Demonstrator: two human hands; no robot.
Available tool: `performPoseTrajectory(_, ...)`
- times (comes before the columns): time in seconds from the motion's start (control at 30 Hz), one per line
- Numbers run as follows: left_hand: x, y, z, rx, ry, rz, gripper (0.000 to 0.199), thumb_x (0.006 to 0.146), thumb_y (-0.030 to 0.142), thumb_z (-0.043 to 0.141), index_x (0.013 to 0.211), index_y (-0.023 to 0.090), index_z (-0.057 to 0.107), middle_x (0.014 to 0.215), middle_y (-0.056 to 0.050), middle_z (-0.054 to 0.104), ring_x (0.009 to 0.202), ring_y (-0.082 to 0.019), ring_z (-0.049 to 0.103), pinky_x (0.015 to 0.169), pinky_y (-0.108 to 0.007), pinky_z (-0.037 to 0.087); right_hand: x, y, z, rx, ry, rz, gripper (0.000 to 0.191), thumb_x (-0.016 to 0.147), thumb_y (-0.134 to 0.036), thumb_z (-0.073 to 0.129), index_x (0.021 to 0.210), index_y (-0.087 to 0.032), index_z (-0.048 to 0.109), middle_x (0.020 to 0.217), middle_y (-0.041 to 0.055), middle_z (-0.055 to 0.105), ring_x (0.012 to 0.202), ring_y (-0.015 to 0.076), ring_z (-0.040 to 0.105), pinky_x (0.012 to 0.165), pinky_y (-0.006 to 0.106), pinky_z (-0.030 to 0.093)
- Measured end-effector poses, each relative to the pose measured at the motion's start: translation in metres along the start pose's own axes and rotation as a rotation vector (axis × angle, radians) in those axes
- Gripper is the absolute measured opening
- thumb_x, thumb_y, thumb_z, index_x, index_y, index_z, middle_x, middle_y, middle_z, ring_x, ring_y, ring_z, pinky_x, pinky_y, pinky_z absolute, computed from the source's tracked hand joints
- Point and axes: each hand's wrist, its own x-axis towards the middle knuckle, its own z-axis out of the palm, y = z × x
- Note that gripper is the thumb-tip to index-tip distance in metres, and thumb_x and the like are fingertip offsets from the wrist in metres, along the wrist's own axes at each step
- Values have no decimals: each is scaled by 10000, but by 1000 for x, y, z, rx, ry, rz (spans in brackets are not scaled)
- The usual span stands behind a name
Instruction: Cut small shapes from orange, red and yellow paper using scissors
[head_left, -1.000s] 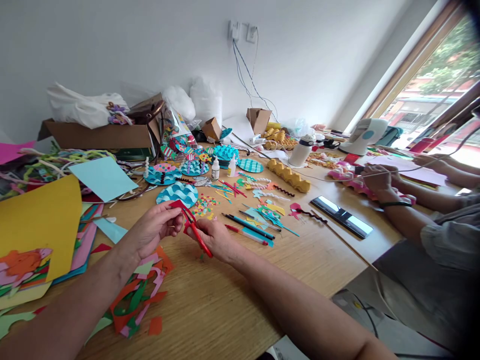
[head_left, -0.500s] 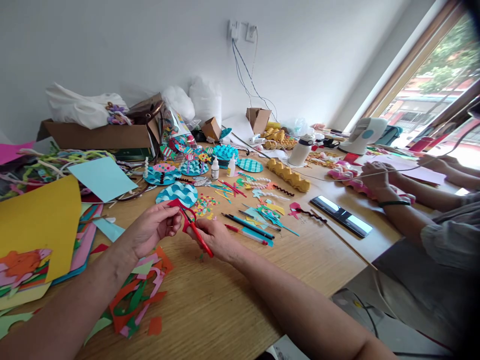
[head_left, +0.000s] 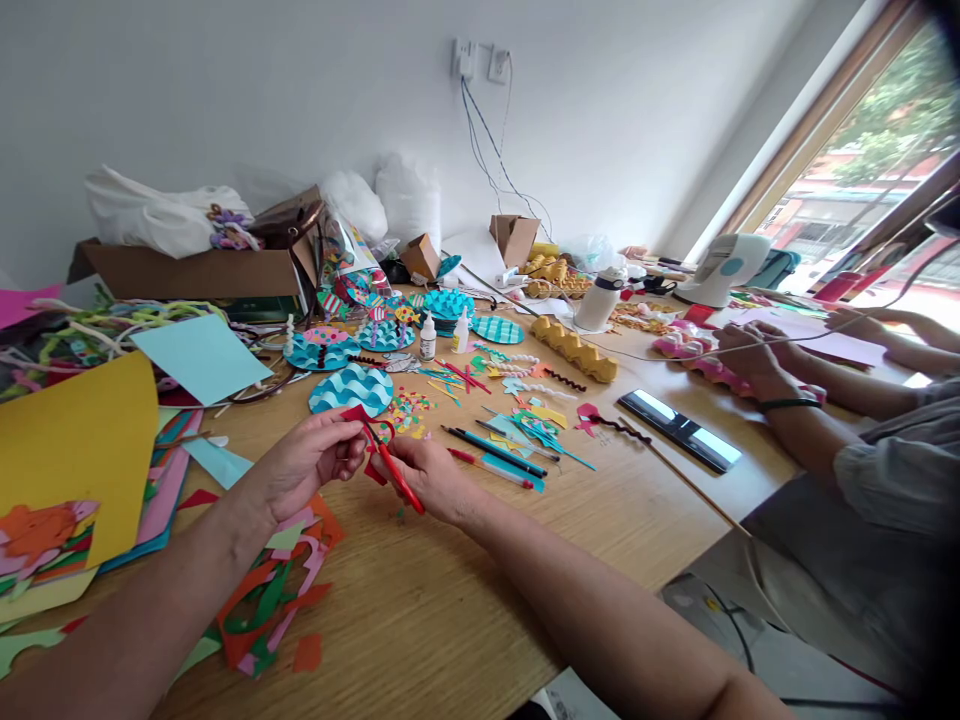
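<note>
My left hand (head_left: 319,450) pinches a small piece of red paper (head_left: 355,414) between thumb and fingers. My right hand (head_left: 431,478) is closed round the handles of red-handled scissors (head_left: 403,480). Their dark blades point up and left, against the red paper. A further flap of red paper (head_left: 375,471) hangs just below the blades, beside my right fingers. Both hands are held above the wooden table. Under my left forearm lies a pile of coloured paper scraps (head_left: 279,590), orange, green and pink.
Blue wavy-striped discs (head_left: 351,391), two small glue bottles (head_left: 427,338) and several pens (head_left: 495,452) lie beyond my hands. Yellow card (head_left: 75,440) and paper sheets are at left. A phone (head_left: 679,430) lies at right, near another person's hands (head_left: 754,360).
The lower flap of red paper hangs further apart from the piece in my left hand. Both hands stay in nearly the same place; the view shifts slightly.
</note>
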Motion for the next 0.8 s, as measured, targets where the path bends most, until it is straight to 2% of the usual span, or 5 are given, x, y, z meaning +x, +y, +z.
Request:
performPoseTrajectory(0.3, 2, -1, 1, -9, -3, 10, 115, 678, 194, 723, 645, 150, 623, 549, 8, 595, 476, -77, 526, 424, -158, 392, 2, 7, 6, -20, 48, -41, 346, 908, -387, 458, 670, -149, 537, 606, -29, 419, 569, 84, 368, 504, 200, 267)
performPoseTrajectory(0.57, 1, -1, 1, -20, 6, 16, 105, 673, 189, 727, 661, 147, 632, 547, 3, 602, 473, -81, 534, 424, -160, 391, 2, 10, 7, -32, 61, -77, 386, 916, -447, 440, 674, -158, 522, 617, -26, 441, 571, 86, 380, 519, 204, 278)
performPoseTrajectory(0.8, 3, -8, 1, -15, 17, -5, 96, 677, 191, 737, 719, 149, 662, 585, -1, 628, 509, -80, 554, 460, -159, 412, 1, 5, 4, -41, 56, -16, 339, 927, -353, 448, 687, -148, 571, 581, -32, 448, 548, 83, 378, 509, 202, 266)
